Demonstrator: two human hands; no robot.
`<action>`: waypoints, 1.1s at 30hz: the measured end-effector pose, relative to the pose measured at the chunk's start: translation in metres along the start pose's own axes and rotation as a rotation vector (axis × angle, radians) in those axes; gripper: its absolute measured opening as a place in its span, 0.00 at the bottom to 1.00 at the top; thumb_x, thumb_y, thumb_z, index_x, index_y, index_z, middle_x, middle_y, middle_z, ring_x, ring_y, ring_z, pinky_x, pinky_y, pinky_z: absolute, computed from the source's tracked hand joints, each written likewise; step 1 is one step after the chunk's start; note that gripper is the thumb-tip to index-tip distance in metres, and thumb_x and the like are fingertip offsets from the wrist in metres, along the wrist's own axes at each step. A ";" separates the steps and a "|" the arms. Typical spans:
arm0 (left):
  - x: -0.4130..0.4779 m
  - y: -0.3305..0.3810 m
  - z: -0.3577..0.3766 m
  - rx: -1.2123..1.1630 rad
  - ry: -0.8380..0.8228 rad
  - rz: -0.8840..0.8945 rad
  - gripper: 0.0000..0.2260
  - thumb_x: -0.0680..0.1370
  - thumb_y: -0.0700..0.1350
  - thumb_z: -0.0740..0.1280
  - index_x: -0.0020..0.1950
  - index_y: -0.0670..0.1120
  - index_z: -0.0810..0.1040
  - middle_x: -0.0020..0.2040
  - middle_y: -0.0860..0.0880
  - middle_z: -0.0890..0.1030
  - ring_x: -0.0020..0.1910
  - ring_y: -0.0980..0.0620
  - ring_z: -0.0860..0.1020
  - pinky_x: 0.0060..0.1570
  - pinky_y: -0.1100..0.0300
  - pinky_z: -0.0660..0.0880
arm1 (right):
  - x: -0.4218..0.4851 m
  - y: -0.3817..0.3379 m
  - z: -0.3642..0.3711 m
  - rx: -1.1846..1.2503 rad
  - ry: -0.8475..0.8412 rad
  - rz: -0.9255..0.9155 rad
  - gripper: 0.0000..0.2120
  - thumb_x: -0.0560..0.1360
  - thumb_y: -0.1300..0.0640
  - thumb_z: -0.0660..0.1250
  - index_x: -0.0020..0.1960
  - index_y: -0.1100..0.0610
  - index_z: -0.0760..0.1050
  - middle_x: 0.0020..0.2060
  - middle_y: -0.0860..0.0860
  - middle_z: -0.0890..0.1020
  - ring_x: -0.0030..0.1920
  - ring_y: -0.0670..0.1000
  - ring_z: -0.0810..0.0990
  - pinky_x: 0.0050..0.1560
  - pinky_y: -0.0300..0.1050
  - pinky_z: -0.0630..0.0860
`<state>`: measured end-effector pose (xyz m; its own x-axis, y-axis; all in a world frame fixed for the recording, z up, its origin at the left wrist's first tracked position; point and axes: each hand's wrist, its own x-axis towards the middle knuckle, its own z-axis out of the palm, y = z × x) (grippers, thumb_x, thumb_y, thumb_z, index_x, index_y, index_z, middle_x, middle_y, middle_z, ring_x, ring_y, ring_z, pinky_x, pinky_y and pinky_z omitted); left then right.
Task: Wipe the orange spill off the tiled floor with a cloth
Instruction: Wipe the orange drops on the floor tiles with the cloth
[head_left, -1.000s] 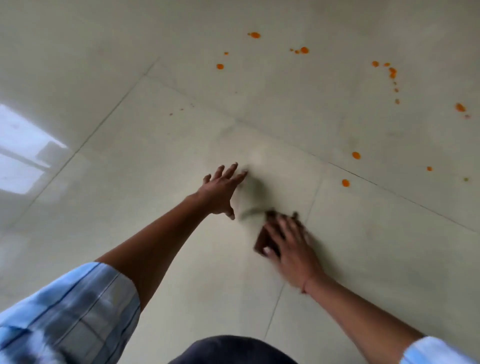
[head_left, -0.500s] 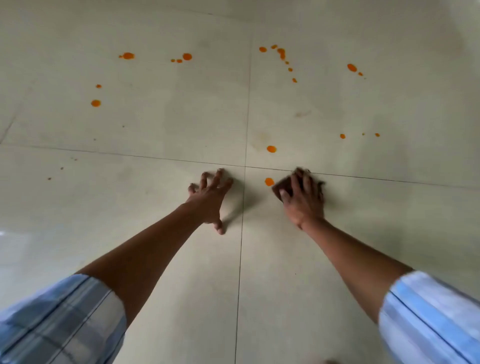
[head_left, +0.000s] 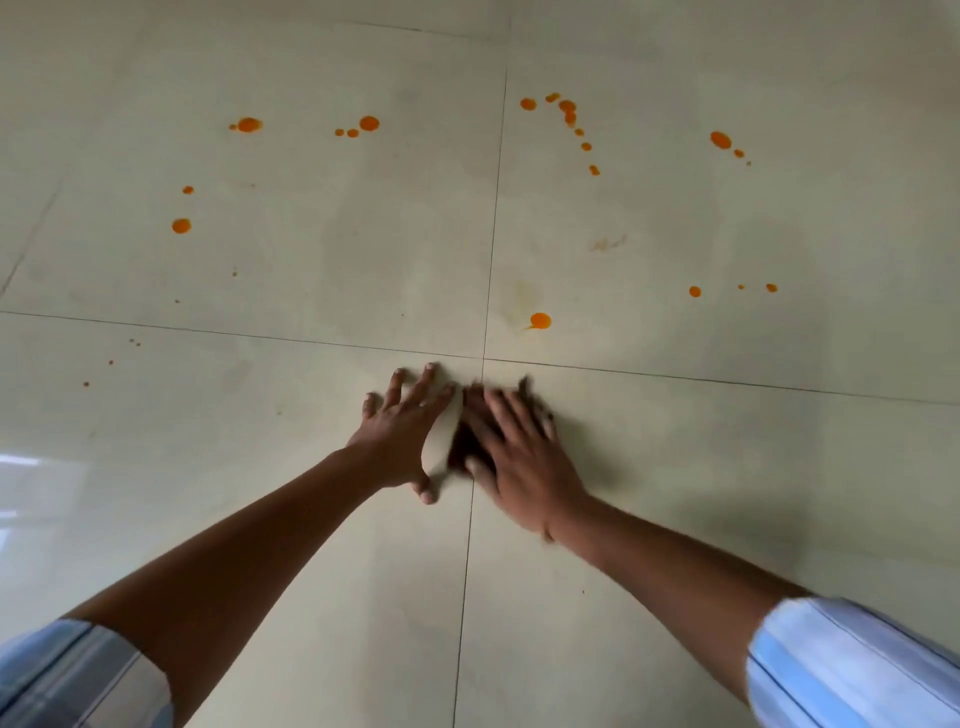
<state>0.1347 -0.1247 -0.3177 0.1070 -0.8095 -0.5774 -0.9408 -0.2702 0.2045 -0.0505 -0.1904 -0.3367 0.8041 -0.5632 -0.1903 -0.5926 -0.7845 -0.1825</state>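
A dark brown cloth (head_left: 464, 441) lies on the pale tiled floor (head_left: 311, 545) at the crossing of the grout lines. My right hand (head_left: 519, 457) presses flat on top of it, motion-blurred. My left hand (head_left: 402, 434) rests flat on the floor just left of the cloth, fingers spread, holding nothing. Orange drops are scattered beyond: the nearest orange drop (head_left: 539, 321) lies just past the hands, a curved trail of drops (head_left: 570, 117) further back, and others (head_left: 249, 124) at the far left.
A faint smear (head_left: 608, 243) marks the far right tile. A bright window reflection (head_left: 31, 483) shines on the floor at the left edge. Blue striped sleeves cover both my upper forearms at the bottom corners.
My right hand has slid the cloth left and toward me, close against my left hand. The orange drop that lay beside the cloth half a second ago is gone.
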 end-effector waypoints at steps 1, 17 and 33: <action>0.000 -0.001 0.000 0.011 0.003 0.008 0.64 0.57 0.56 0.81 0.78 0.52 0.39 0.77 0.49 0.32 0.76 0.39 0.35 0.73 0.38 0.50 | -0.030 0.014 0.000 -0.039 -0.047 -0.150 0.29 0.77 0.41 0.53 0.75 0.50 0.60 0.75 0.55 0.61 0.74 0.59 0.60 0.71 0.60 0.60; -0.007 0.017 -0.015 -0.016 0.017 -0.133 0.61 0.59 0.49 0.82 0.79 0.50 0.43 0.79 0.51 0.38 0.78 0.44 0.45 0.63 0.44 0.71 | 0.031 0.082 -0.028 0.029 0.034 -0.025 0.29 0.76 0.40 0.52 0.74 0.51 0.60 0.75 0.57 0.61 0.74 0.60 0.58 0.70 0.61 0.59; 0.031 0.013 -0.056 -0.080 -0.043 -0.260 0.62 0.60 0.48 0.82 0.79 0.50 0.40 0.79 0.49 0.36 0.78 0.40 0.43 0.67 0.37 0.64 | 0.097 0.056 -0.035 0.050 -0.020 -0.023 0.29 0.77 0.42 0.56 0.75 0.50 0.59 0.75 0.56 0.58 0.73 0.60 0.56 0.70 0.60 0.57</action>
<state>0.1437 -0.1828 -0.2887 0.3263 -0.6847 -0.6517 -0.8550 -0.5079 0.1055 -0.0035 -0.2979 -0.3320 0.8171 -0.5392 -0.2042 -0.5756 -0.7832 -0.2350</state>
